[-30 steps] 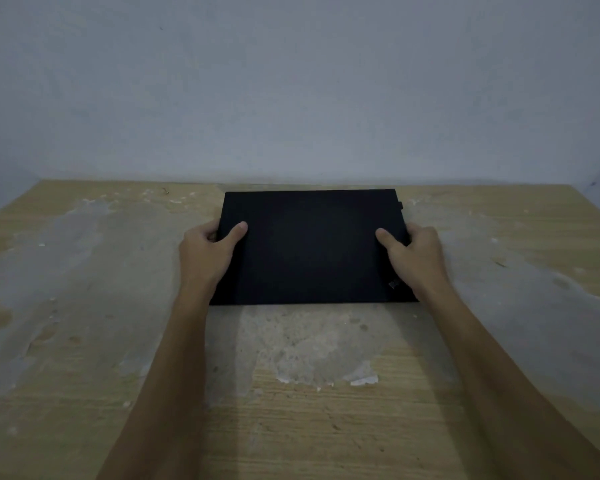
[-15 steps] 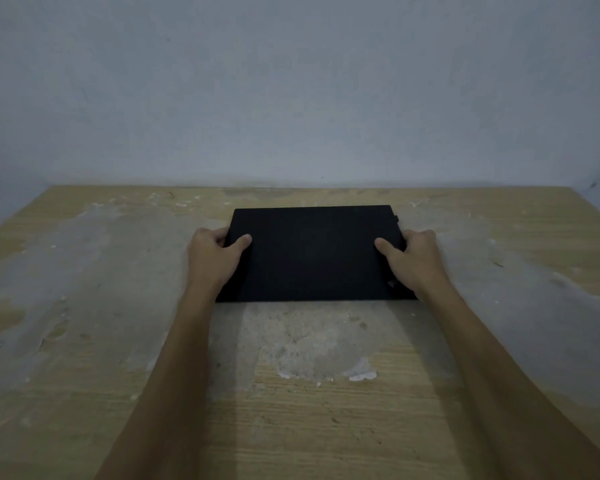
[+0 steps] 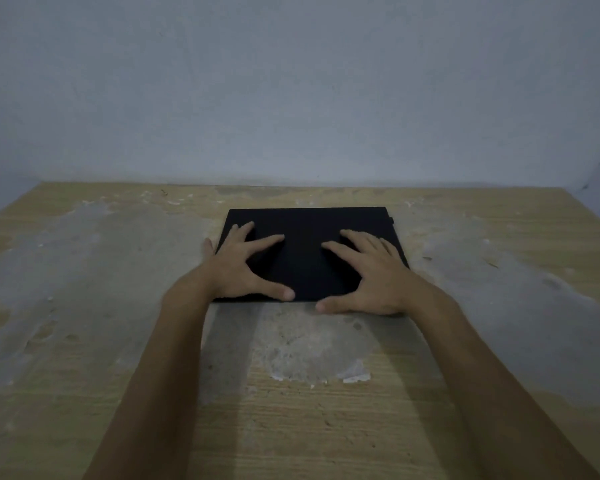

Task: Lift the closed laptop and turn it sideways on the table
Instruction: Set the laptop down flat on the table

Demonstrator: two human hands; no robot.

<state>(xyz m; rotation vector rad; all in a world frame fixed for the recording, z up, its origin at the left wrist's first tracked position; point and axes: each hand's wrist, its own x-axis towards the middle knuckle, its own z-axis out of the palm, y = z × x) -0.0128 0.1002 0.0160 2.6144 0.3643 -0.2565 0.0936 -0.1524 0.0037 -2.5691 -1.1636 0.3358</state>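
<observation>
A closed black laptop lies flat on the wooden table, its long side facing me, near the far edge. My left hand rests palm down on the lid's left half, fingers spread, thumb along the front edge. On the right half, my right hand also lies palm down with fingers spread, its thumb just past the laptop's front edge on the table. Neither hand grips the laptop's sides.
The worn table top has grey patches where the veneer has peeled. A pale blue-grey wall stands directly behind the table's far edge, close behind the laptop.
Both hands have let go of the laptop's left and right edges and moved inward onto the lid, palms flat. The laptop now lies flat on the table.
</observation>
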